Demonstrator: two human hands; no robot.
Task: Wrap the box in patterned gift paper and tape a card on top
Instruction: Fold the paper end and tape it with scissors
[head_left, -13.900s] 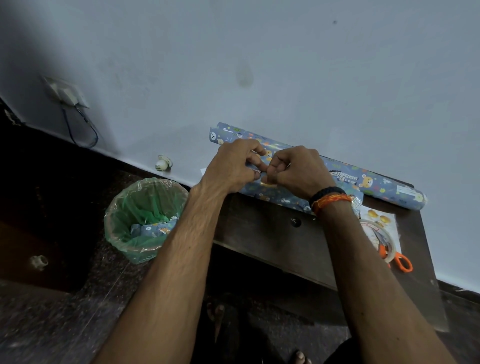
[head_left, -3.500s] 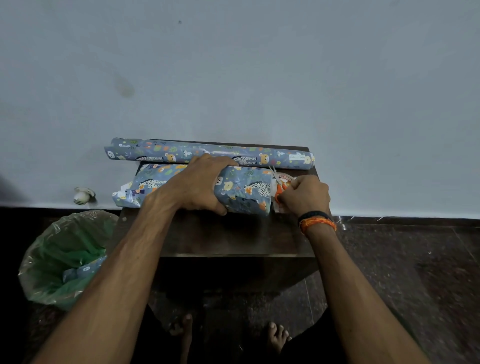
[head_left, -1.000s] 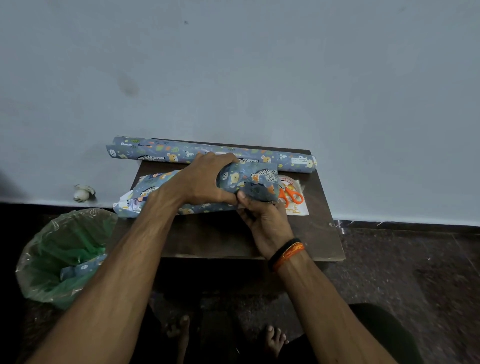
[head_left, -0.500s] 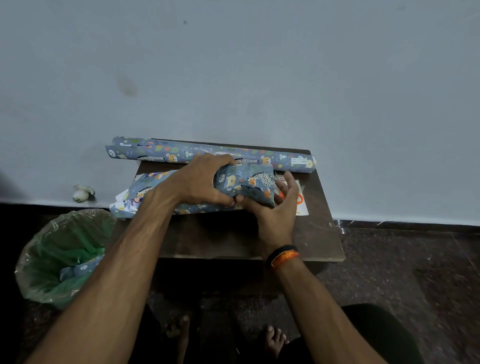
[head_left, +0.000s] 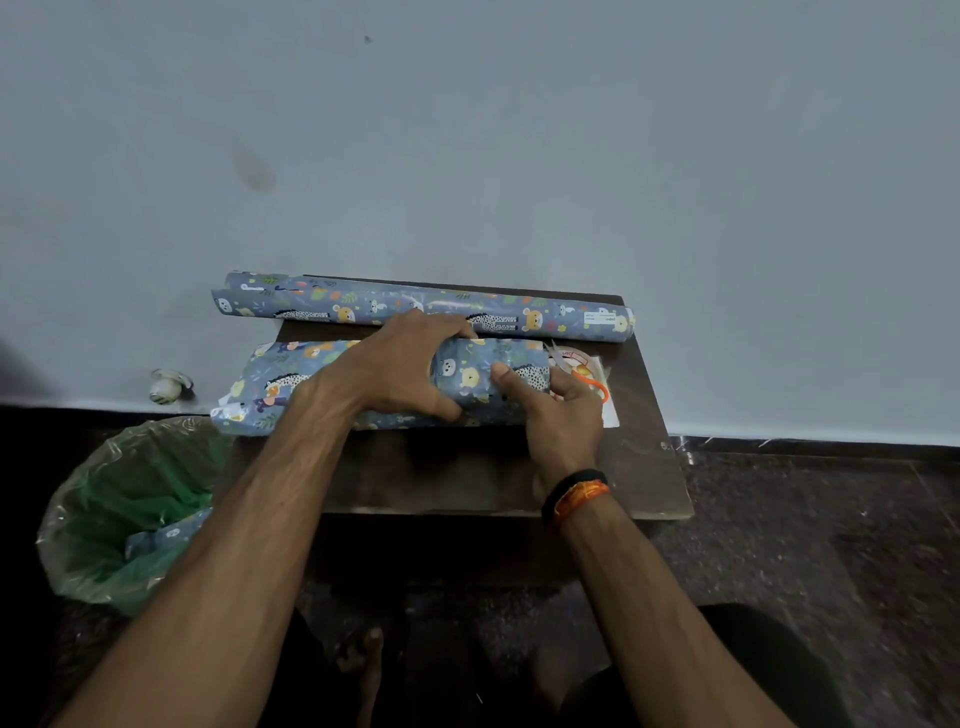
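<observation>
1. The box (head_left: 488, 376), already covered in blue animal-patterned gift paper (head_left: 291, 382), lies on the dark tabletop (head_left: 467, 467) just in front of the spare paper roll (head_left: 415, 306) — the roll runs along the wall at the tabletop's far edge.
2. The left hand (head_left: 405, 369) lies over the top of the box, its fingers curled down over the far side and the thumb on the near face, gripping the wrapped middle.
3. The right hand (head_left: 561, 415) holds the box's right end, thumb pressed on the top paper and fingers curled round the end (the fingertips themselves are hidden behind it).
4. Loose paper trails off to the left, past the tabletop's edge.
5. Orange-handled scissors (head_left: 589, 382) rest on a white card (head_left: 605, 410) just right of the box, partly hidden by the right hand.
6. A green-lined bin (head_left: 130, 509) stands on the floor to the left, with a paper scrap inside.
</observation>
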